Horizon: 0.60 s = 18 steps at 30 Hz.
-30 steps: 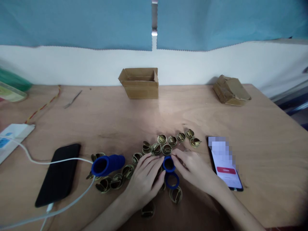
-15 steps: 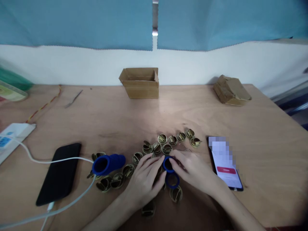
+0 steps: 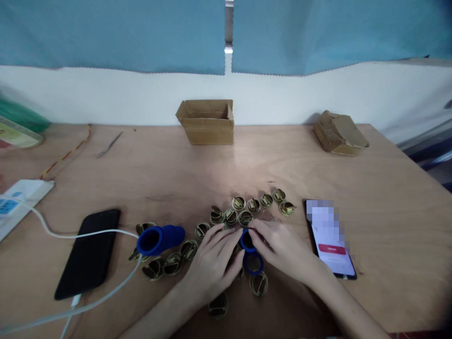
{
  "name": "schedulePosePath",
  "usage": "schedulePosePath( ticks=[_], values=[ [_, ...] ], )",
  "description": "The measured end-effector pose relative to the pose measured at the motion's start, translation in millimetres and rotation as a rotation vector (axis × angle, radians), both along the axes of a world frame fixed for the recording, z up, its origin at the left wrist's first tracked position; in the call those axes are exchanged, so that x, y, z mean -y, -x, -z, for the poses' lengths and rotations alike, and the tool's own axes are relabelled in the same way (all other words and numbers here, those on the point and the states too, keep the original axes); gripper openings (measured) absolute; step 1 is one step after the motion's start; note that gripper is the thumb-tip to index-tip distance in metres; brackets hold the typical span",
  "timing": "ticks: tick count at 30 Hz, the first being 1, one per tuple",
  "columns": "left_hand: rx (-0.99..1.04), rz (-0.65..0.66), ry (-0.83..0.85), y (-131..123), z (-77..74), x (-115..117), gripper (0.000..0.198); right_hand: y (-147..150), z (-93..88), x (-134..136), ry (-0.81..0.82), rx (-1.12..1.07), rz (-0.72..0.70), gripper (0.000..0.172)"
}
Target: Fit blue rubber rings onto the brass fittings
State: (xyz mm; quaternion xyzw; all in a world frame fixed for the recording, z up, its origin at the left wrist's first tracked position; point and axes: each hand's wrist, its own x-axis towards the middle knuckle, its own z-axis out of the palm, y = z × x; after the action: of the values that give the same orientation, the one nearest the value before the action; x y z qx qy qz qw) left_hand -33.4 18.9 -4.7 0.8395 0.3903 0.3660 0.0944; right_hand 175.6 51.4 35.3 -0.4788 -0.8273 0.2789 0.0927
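Between my two hands is a small blue ring (image 3: pixel 248 249), its opening facing up. The fingers of my right hand (image 3: pixel 277 240) are pinched on its right side. My left hand (image 3: pixel 219 259) has its bent fingertips against the ring's left side. Just below, a second blue ring (image 3: pixel 254 273) lies on the table and partly meets the first. Several round brass-coloured pin-back clasps (image 3: pixel 259 284) lie around and beneath my hands, some of them hidden. To the left, a tube-like stack of blue rings (image 3: pixel 171 235) rests on its side among more clasps.
A black phone (image 3: pixel 88 254) with a white cable (image 3: pixel 102 301) lies left, a lit phone (image 3: pixel 332 242) right. At the back stand an open cardboard box (image 3: pixel 212 132) and a crumpled box (image 3: pixel 341 134). A power strip (image 3: pixel 28 197) and tweezers (image 3: pixel 110 145) are on the left.
Hands and blue ring stay almost in place. The whole view shifts very slightly; nothing is taken up or let go.
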Motion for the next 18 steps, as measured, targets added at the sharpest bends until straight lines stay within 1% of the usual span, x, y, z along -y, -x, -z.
schedulePosePath(
  ticks=[4,8,11,13,15,18],
  values=[
    [0.002,0.005,0.004,-0.3,-0.4,-0.2,0.033,1.2,-1.6,-0.6,0.011,-0.01,-0.001,0.031],
    [0.002,-0.003,-0.004,-0.2,-1.3,0.0,0.032,-5.7,-8.7,-2.8,-0.014,-0.079,0.063,0.032],
    [0.006,-0.006,0.008,0.1,-1.6,0.5,0.034,-15.3,-17.6,-4.3,0.018,-0.144,0.126,0.027],
    [0.01,-0.01,0.015,0.4,-1.3,0.8,0.033,-21.4,-23.9,-4.5,0.068,-0.193,0.128,0.022],
    [0.014,-0.018,0.016,1.0,-1.2,0.7,0.031,-25.6,-29.6,-4.0,0.148,-0.234,0.066,0.02],
    [0.016,-0.02,0.009,1.8,-2.0,0.2,0.031,-27.6,-35.0,-2.4,0.307,-0.224,-0.121,0.014]
  ],
)
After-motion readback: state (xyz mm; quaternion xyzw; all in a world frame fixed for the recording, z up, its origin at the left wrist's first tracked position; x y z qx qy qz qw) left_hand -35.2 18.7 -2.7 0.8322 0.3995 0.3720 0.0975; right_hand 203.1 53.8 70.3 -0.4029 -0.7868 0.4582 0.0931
